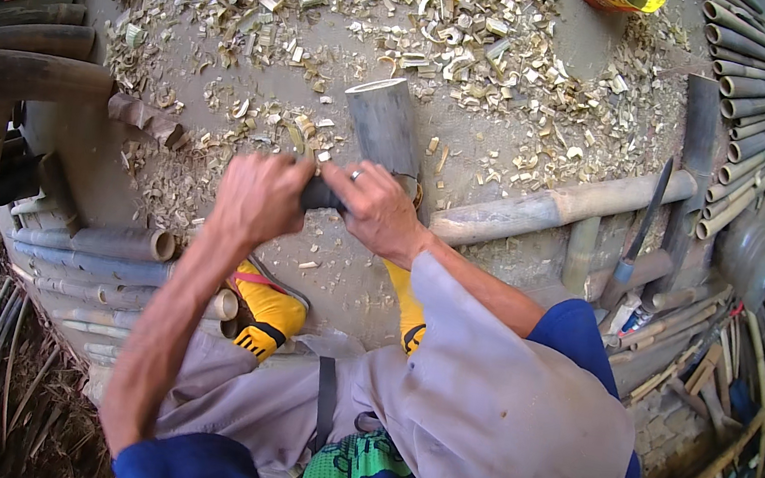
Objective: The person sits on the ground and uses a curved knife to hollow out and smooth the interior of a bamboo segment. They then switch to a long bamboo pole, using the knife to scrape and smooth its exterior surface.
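The left hand's (260, 191) and right hand's (383, 210) fingers wrap a short, dark, cylindrical piece (322, 195) near a thick grey bamboo section (388, 127). Pale curled shavings (471, 58) suggest much cutting done; what remains is unclear.

Your one view comes from the left fisheye camera on your head, looking steeply down and a little forward. Your shirt (191, 471) sits nearest, along the lower edge; your hands (388, 211) come farther off, near mid-frame; the ground (270, 96) spreads beyond toward the top. Straight edges bow toward the dark rim.
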The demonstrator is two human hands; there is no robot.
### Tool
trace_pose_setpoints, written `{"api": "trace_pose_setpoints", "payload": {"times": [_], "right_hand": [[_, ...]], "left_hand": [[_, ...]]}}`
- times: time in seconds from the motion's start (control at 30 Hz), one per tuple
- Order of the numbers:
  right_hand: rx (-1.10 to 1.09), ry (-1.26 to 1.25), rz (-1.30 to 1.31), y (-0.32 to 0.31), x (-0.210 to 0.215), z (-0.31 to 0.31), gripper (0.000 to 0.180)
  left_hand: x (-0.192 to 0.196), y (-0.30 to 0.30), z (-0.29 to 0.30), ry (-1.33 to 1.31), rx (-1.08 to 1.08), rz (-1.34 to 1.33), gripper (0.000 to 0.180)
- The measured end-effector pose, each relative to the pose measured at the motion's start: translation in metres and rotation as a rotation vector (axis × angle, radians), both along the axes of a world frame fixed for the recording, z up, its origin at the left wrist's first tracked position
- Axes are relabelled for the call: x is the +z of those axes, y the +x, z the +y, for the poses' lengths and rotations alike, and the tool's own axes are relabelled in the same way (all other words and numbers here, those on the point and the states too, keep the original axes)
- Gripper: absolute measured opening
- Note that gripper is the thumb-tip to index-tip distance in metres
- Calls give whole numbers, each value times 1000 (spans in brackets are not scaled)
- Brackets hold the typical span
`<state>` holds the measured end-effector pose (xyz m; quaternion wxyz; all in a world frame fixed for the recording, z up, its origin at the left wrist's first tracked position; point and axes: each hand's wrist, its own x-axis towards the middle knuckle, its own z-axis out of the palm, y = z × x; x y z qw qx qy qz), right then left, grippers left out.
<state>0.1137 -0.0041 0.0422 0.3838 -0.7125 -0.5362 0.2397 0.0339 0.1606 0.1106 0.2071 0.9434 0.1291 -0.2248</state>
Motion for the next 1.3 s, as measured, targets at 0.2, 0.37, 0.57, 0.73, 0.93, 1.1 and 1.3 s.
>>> {"api": "trace_pose_setpoints", "payload": {"times": [0.2,0.37,0.57,0.73,0.93,1.1,1.3], "right_hand": [[-448,-69,350,19,0,6,42],[265,-412,128,8,5,-3,38],[130,184,99,31,69,-23,51],[-125,-328,727,63,77,-55,62],[432,-640,-28,123,78,-110,63],[852,-487,-539,152,60,-81,77],[831,-840,-152,143,52,-74,81]], "left_hand": [[-8,112,22,63,-425,203,11],[-35,-8,9,-547,219,603,24],[38,-88,-73,-882,1029,358,37],[0,-26,-149,-659,526,-472,76],[-37,1,-217,-2059,1181,-272,75],[-55,46,-222,-2306,1776,-374,53],[-41,45,-202,-1926,1945,-46,38]]}}
